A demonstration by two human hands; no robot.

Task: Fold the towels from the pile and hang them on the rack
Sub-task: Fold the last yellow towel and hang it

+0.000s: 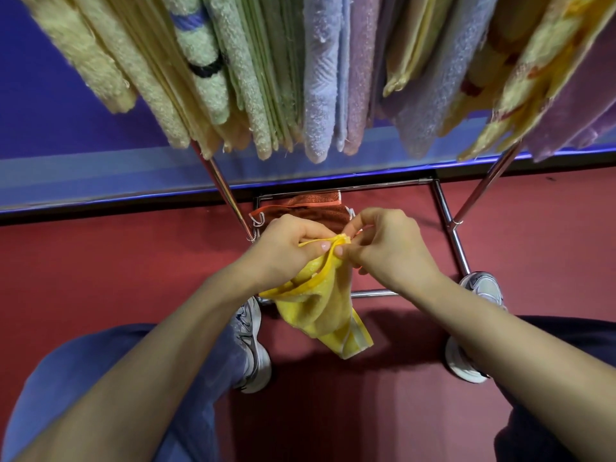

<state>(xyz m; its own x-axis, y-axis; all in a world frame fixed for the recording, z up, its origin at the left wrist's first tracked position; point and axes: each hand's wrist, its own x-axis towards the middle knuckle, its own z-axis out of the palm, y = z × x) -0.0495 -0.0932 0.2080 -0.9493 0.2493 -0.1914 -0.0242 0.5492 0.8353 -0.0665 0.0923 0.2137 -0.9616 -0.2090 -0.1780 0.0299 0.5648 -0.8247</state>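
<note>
While many folded towels (320,78) already hang on the rack (446,208) at twelve o'clock, left hand (293,241) and right hand (390,241) both pinch the yellow towel (320,308) at centre, unfolded and unhung.

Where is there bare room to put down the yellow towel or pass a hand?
Bare red floor lies left of the rack's left leg and right of its right leg. Inside the base frame, the orange towel fills the left part. Above, the hung towels are packed tight.

Head-worn camera looks steeply down; close over the rack (445,211).
</note>
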